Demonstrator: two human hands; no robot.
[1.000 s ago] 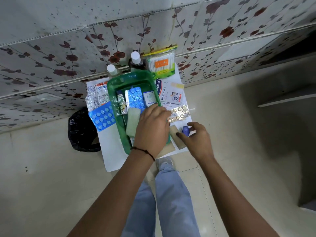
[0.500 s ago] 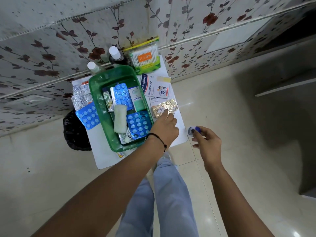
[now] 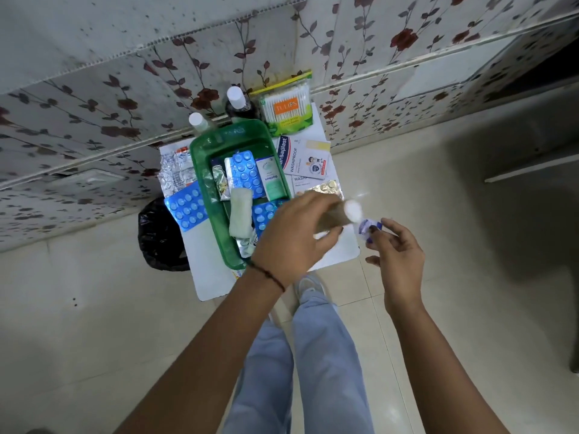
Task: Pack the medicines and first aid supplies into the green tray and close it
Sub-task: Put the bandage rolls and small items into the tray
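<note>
The green tray (image 3: pixel 200 170) sits open on a small white table (image 3: pixel 213 277), toward its far left, with its long side running front to back. Inside lie two blue blister packs (image 3: pixel 246 175), a white-green box (image 3: pixel 271 180), a foil sachet (image 3: pixel 219 180) and a gauze roll (image 3: pixel 240 214). The left hand (image 3: pixel 291 242) hovers over the tray's near right corner, fingers curled around a tan roll (image 3: pixel 336 213) with a white end, blurred, pointing right over the table's right edge. The right hand (image 3: pixel 396 249) is just off that edge, its thumb and fingertips pinching a small blue-white item (image 3: pixel 368 228); the other fingers are loosely spread. The roll's white end nearly meets that item. Left of the tray lie a blue blister (image 3: pixel 188 208) and silver strips (image 3: pixel 175 173); right of it, plaster packets (image 3: pixel 304 158) and a gold blister (image 3: pixel 326 187). At the far edge stand two bottles (image 3: pixel 236 100) and a swab pack (image 3: pixel 286 109).
</note>
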